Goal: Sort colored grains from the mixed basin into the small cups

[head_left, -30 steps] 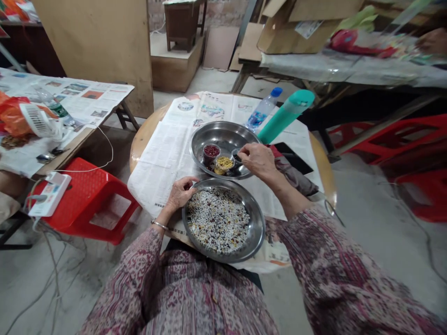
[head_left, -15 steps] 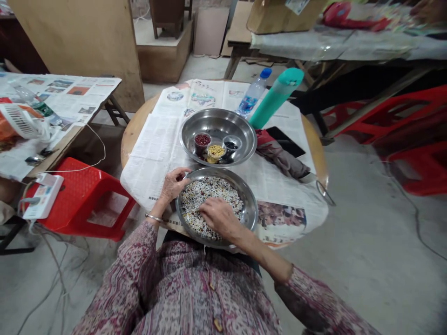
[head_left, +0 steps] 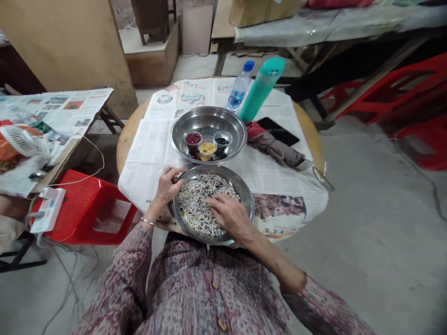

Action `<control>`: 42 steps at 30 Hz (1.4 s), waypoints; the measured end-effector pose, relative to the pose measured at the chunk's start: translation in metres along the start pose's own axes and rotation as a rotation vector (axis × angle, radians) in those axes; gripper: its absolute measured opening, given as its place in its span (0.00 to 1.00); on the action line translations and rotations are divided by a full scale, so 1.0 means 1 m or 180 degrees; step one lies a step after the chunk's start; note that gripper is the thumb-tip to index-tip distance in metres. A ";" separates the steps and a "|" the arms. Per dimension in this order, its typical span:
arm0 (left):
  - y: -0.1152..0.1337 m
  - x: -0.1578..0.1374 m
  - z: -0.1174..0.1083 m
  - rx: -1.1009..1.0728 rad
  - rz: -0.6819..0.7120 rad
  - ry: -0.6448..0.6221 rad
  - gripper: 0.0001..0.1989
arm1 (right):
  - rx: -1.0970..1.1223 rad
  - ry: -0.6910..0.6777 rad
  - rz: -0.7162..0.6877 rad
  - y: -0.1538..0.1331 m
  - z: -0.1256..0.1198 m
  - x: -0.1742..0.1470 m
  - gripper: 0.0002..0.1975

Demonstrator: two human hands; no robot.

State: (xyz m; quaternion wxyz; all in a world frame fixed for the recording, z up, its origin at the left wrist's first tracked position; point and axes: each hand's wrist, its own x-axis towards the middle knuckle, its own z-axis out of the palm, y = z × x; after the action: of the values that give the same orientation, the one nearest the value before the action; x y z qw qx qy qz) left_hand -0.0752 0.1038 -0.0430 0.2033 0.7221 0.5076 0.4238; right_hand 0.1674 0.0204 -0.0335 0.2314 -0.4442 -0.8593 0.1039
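Observation:
A round metal basin (head_left: 247, 200) in front of me holds a layer of mixed white, black, yellow and dark red grains and beans (head_left: 199, 204). My left hand (head_left: 169, 185) grips the basin's left rim, thumb and fingers about the edge. Over the mix, on its right side, my right hand (head_left: 228, 214) has its fingers bent together with the tips at the grains. What they pinch, if anything, is too small to see. Just behind stands a second metal basin (head_left: 209, 115) with small clear cups of red beans (head_left: 193, 139), yellow beans (head_left: 207, 148) and black beans (head_left: 222, 141).
Newspaper covers the round table (head_left: 139, 153). A water bottle (head_left: 239, 88), a green cylinder (head_left: 261, 88), a folded umbrella (head_left: 275, 146) and a black flat object (head_left: 277, 131) lie beyond the basins. To the left are a red stool (head_left: 84, 200) and a power strip (head_left: 49, 211).
The view has shifted slightly, moving the table items a little left. My right hand has moved a bit rightward over the grains. My left hand stays at the rim.

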 end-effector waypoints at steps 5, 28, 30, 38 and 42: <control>0.041 -0.011 -0.019 0.0983 0.1055 -0.0865 0.16 | -0.0334 0.0607 0.0471 0.011 -0.010 -0.031 0.07; 0.101 -0.042 0.065 -0.0114 0.0792 -0.2141 0.21 | 0.0951 0.2151 0.1181 0.009 0.029 -0.052 0.14; 0.101 -0.034 0.056 0.0151 0.0947 -0.2205 0.23 | 0.0952 0.2187 0.1162 0.009 0.030 -0.052 0.14; 0.086 -0.014 0.047 0.1269 0.0508 -0.2337 0.32 | 0.0992 0.2095 0.1201 0.009 0.027 -0.054 0.12; 0.083 -0.019 0.057 0.0795 0.0523 -0.2433 0.13 | 0.1000 0.2125 0.1144 0.009 0.026 -0.054 0.11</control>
State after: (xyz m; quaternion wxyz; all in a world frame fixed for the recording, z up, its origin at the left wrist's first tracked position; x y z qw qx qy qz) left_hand 0.0157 0.0608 -0.0228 0.2535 0.8848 0.3837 0.0750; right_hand 0.1876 -0.0172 -0.0758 0.5406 -0.5559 -0.6194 0.1227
